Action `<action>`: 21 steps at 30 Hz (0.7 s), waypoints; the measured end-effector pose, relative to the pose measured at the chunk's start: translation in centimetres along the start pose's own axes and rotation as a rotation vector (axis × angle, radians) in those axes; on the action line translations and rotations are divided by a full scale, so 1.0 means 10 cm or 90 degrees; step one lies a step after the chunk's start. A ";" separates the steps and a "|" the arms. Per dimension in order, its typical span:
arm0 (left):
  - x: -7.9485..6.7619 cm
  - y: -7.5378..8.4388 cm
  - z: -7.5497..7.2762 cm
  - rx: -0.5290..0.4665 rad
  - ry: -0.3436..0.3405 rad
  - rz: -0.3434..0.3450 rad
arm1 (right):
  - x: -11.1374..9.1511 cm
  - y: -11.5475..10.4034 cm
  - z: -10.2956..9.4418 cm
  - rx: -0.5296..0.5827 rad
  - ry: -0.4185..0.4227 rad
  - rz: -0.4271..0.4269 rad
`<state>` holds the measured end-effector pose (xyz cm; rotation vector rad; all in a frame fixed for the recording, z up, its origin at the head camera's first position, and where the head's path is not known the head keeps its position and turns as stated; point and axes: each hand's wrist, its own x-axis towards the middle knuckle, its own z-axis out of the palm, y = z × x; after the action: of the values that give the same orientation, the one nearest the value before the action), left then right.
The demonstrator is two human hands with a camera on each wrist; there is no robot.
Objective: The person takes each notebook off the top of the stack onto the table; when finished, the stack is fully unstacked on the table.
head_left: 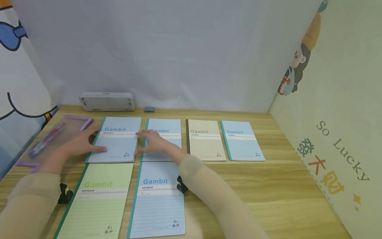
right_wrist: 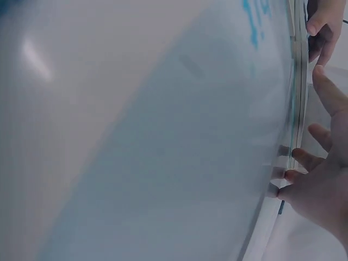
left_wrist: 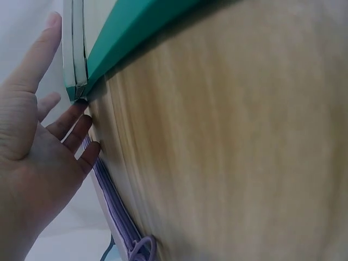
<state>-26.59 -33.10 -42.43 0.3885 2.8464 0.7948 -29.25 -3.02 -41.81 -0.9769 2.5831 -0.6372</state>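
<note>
My left hand (head_left: 78, 142) is at the left side of a blue Gambit notebook (head_left: 119, 146) at the far left of the back row. Its thumb reaches over the notebook's cover, fingers spread near the teal spine. My right hand (head_left: 155, 142) hovers across a second blue notebook (head_left: 161, 123), its fingertips near the first notebook's right edge. In the left wrist view, the fingers (left_wrist: 68, 120) lie beside stacked notebook edges (left_wrist: 79, 43). In the right wrist view, the loosely spread fingers (right_wrist: 304, 159) are close to a notebook's edge. Neither hand visibly grips anything.
A cream notebook (head_left: 206, 146) and another blue one (head_left: 244, 146) lie to the right. Nearer are a green notebook (head_left: 101, 209) and a blue notebook (head_left: 158, 209). A purple-edged pouch (head_left: 86, 123) holding pens lies left. A pale case (head_left: 107, 102) and small blue block (head_left: 149, 109) stand behind.
</note>
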 end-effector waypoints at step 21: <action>0.00 0.05 -0.05 0.069 -0.017 -0.013 | 0.02 -0.06 0.03 -0.068 -0.039 0.002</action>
<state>-26.62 -32.96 -41.71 0.3805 2.8716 0.6285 -28.94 -3.61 -41.82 -1.0096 2.5868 -0.4645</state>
